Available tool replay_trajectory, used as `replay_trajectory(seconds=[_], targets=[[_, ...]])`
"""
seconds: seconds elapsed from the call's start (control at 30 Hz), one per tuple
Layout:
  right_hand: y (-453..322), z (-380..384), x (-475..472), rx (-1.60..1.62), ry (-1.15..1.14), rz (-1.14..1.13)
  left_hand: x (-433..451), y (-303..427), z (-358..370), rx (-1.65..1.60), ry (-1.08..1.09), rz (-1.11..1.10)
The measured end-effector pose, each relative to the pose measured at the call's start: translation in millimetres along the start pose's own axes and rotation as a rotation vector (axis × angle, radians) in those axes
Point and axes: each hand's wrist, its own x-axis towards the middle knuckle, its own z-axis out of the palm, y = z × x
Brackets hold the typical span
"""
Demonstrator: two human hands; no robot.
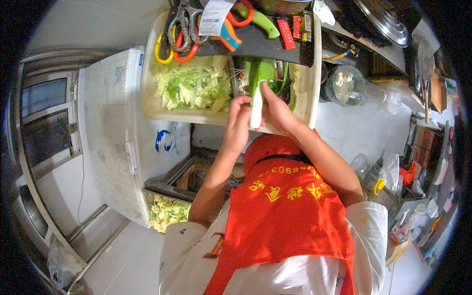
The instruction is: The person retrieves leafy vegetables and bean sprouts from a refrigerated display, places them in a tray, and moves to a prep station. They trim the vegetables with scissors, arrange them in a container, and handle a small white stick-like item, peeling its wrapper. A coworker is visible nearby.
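Observation:
A thick scallion or leek stalk (256,105), white at its near end and green at the far end, points away from my body over a cream plastic tub (188,116). My left hand (239,116) has its fingers curled against the stalk's left side. With its thumb on the stalk, my right hand (279,110) grips from the right; its other fingers are partly hidden. Cut cabbage leaves (191,86) fill the tub's left part. Beyond my hands, a smaller compartment holds green leafy stalks (283,77).
Across the tub's far side, a dark board (254,46) carries scissors (184,33), a green-handled tool (265,24) and lighters (285,35). A lined bin (346,84) stands to the right, a white appliance (110,136) to the left. More cabbage (167,212) sits low at left.

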Motion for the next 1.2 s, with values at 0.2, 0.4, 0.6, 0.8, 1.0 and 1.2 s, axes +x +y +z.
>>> replay_trajectory(seconds=[0.2, 0.4, 0.6, 0.8, 1.0, 1.2], targets=[[-9, 21, 4, 0.15, 0.234, -0.166, 0, 14, 14, 0.736, 0.076, 0.397], [0, 8, 5, 0.082, 0.272, -0.229, 3, 21, 19, 1.175, 0.005, 0.609], [8, 4, 5, -0.128, 0.29, -0.266, 18, 23, 8, 1.282, -0.164, 0.479], [-15, 2, 4, 0.042, 0.452, -0.321, 8, 10, 7, 0.718, -0.47, 0.193], [-44, -23, 7, -0.467, 0.552, -0.342, -29, 9, 34, 0.774, -0.389, 0.251], [0, -62, 32, -0.656, 0.689, -0.195, 25, 134, 58, 0.768, 0.109, 0.749]])
